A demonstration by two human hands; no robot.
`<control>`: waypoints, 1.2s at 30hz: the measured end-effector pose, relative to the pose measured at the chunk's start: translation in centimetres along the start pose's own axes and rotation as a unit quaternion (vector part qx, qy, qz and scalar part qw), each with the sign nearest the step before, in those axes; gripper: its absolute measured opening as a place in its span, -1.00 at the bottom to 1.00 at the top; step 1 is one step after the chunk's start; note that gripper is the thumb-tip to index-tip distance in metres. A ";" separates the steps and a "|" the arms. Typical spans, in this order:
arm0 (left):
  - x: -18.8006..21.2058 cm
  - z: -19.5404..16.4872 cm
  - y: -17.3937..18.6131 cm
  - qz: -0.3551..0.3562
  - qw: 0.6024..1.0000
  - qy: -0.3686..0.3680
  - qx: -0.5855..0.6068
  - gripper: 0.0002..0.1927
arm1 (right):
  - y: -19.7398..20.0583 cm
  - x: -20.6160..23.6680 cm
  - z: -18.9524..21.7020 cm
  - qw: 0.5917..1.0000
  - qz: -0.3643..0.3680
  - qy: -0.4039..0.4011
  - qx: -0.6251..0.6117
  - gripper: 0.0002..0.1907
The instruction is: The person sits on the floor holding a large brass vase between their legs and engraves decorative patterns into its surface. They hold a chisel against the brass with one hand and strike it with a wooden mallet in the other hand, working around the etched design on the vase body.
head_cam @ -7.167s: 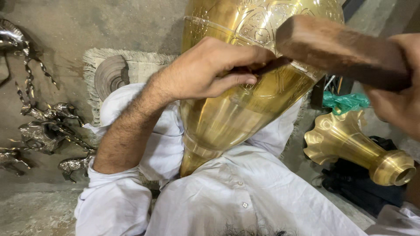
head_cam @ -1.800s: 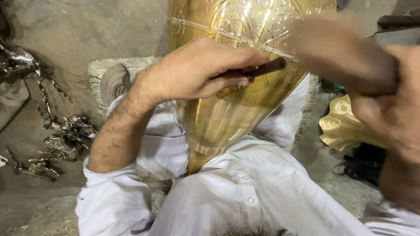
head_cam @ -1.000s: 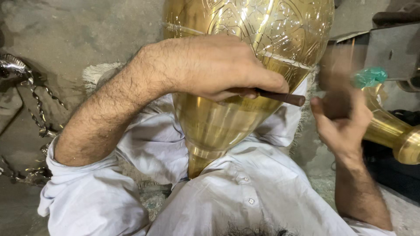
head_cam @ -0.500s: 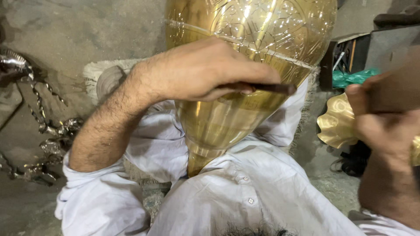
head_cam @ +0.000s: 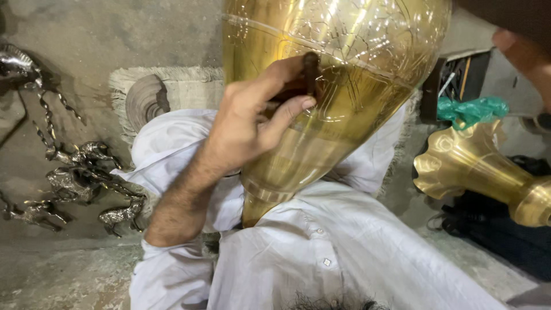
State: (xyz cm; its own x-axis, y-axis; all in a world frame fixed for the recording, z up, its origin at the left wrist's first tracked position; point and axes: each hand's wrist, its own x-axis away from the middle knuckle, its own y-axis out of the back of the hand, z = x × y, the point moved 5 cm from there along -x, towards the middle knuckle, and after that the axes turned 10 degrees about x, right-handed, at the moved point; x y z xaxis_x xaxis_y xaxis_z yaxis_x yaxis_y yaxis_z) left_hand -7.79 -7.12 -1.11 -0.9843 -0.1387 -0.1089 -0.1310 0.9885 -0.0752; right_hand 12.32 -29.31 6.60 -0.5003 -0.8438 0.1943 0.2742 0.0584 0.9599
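Note:
A large engraved brass vase stands narrow end down in my lap, against my white clothes. My left hand presses a dark metal punch to the vase's engraved side, with the punch's end pointing up between thumb and fingers. My right hand is at the top right edge, only partly in view. It holds a dark brown wooden mallet, raised away from the vase.
A second brass piece with a flared, wavy mouth lies at right, a green plastic bag behind it. Silvery metal figurines and chains lie on the concrete floor at left. A fringed mat lies behind my knee.
My left hand has turned, so the punch now stands more upright against the vase. My right hand has lifted with the mallet to the upper right corner.

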 end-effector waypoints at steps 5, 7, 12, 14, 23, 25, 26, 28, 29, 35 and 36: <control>2.2 0.4 -0.9 -0.094 0.992 -0.012 0.081 -0.73 | -0.4 -0.5 -0.6 1.000 0.012 -0.001 -0.007 -0.65; 2.8 0.8 -1.4 -0.138 0.986 -0.004 0.089 -0.74 | -0.4 -0.7 -0.8 1.000 0.015 -0.001 -0.008 -0.64; 3.6 1.8 -2.4 -0.189 0.971 0.023 0.147 -0.70 | -0.4 -0.8 -0.9 1.000 0.019 0.000 -0.012 -0.62; 3.6 2.0 -2.7 -0.209 0.965 0.007 0.155 -0.70 | -0.4 -0.9 -1.0 1.000 0.020 -0.001 -0.011 -0.61; 3.7 2.4 -2.8 -0.233 0.956 -0.018 0.180 -0.71 | 0.1 -0.6 -1.3 0.999 0.021 0.005 -0.031 -0.56; 3.3 2.1 -2.5 -0.226 0.955 -0.014 0.191 -0.71 | 0.0 -0.7 -1.4 0.999 0.024 0.009 -0.035 -0.55; 3.2 1.8 -2.1 -0.209 0.953 -0.016 0.219 -0.73 | 0.0 -0.8 -1.4 0.999 0.025 0.011 -0.034 -0.55; 2.7 0.9 -1.1 -0.165 0.971 -0.024 0.173 -0.73 | -0.2 -1.0 -1.3 0.999 0.026 0.016 -0.038 -0.54; 2.2 0.6 -0.8 -0.137 0.985 -0.031 0.099 -0.71 | -0.3 -1.2 -1.4 0.999 0.026 0.016 -0.039 -0.53; 0.5 0.3 -0.1 -0.043 0.996 0.003 0.082 -0.58 | -0.3 -1.4 -1.5 0.998 0.028 0.017 -0.044 -0.50; 0.4 0.5 -0.1 -0.032 0.992 0.023 0.120 -0.58 | -0.1 -1.3 -1.5 0.998 0.029 0.017 -0.047 -0.50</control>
State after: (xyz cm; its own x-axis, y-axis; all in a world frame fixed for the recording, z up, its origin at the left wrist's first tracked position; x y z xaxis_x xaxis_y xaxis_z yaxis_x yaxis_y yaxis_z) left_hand -8.10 -7.32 -1.60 -0.9801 -0.1922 -0.0505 -0.1669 0.9342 -0.3154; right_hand 14.20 -29.05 5.96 -0.4531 -0.8586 0.2398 0.3775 0.0589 0.9241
